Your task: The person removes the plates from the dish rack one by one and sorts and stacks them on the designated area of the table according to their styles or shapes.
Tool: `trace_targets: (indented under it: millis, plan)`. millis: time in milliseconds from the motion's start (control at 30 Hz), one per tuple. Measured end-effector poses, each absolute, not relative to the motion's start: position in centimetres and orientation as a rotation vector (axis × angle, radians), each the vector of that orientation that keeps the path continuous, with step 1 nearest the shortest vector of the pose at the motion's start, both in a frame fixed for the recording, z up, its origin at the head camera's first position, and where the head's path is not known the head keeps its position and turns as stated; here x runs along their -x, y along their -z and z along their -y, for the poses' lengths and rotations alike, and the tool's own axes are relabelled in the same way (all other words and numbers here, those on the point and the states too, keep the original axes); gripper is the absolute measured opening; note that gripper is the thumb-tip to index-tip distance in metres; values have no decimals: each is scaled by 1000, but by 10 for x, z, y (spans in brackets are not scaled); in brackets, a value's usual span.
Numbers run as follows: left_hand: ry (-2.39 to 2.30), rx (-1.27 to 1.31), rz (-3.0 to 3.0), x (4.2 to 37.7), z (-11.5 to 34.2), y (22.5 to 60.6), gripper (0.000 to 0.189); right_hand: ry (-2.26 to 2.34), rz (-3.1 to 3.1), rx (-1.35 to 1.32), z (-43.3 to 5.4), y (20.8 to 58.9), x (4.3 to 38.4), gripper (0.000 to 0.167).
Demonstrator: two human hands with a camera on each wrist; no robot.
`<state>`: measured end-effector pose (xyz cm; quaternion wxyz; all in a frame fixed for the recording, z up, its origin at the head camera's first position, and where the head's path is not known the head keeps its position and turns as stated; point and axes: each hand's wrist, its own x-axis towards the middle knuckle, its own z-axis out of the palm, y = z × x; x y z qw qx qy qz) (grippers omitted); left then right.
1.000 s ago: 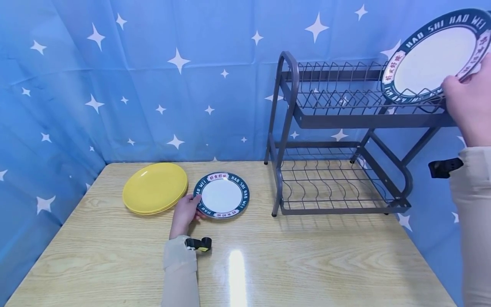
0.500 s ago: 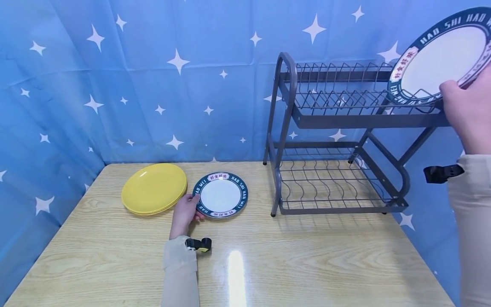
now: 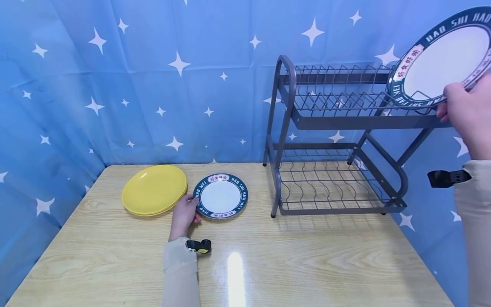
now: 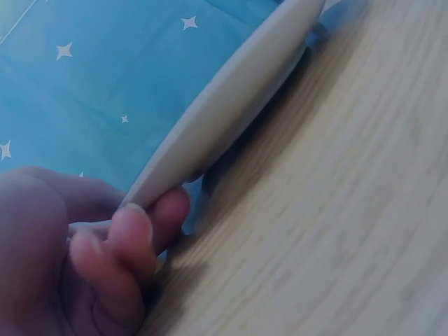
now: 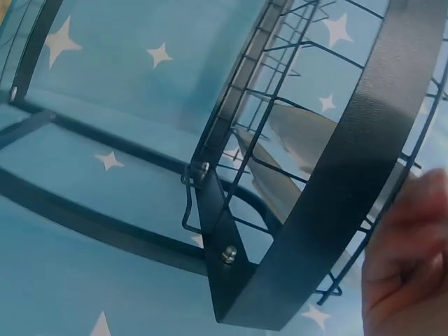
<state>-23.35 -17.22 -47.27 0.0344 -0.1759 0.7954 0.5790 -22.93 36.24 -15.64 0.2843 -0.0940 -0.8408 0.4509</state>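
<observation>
In the head view, my left hand (image 3: 185,213) pinches the left rim of a white plate (image 3: 220,196) with a dark green lettered border, low over the table. The left wrist view shows curled fingers (image 4: 129,238) under that plate's pale edge (image 4: 224,105). At the far right, my right hand (image 3: 469,111) grips the lower right rim of a larger plate (image 3: 445,64) of the same pattern. This plate leans in the upper tier of a dark grey dish rack (image 3: 368,123). Through the wires in the right wrist view, two pale plate edges (image 5: 304,136) show beside my blurred right hand (image 5: 413,252).
Yellow plates (image 3: 153,189) lie stacked left of the small plate. The rack's lower tier (image 3: 330,187) has wavy wires and holds no dishes. A blue curtain (image 3: 215,85) with white stars hangs behind the wooden table (image 3: 307,264).
The right hand and the larger plate have shifted a little to the right along the rack's upper tier. The left hand and the smaller plate stay in place.
</observation>
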Motion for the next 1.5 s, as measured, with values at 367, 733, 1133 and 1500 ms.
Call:
trace_targets:
  millis: [367, 733, 1133, 1500]
  plan:
    - [-1743, 536, -2484, 235, 172, 473, 38, -1251, 2164, 239, -353, 163, 221, 15]
    - [-1691, 521, -2538, 234, 174, 473, 43, -1169, 2029, 164, -352, 170, 217, 31]
    - [-1740, 519, -2502, 231, 174, 471, 39, -1144, 1903, 39, -331, 184, 197, 26]
    - [-1734, 522, -2511, 231, 175, 470, 38, -1142, 1910, 86, -302, 196, 174, 32]
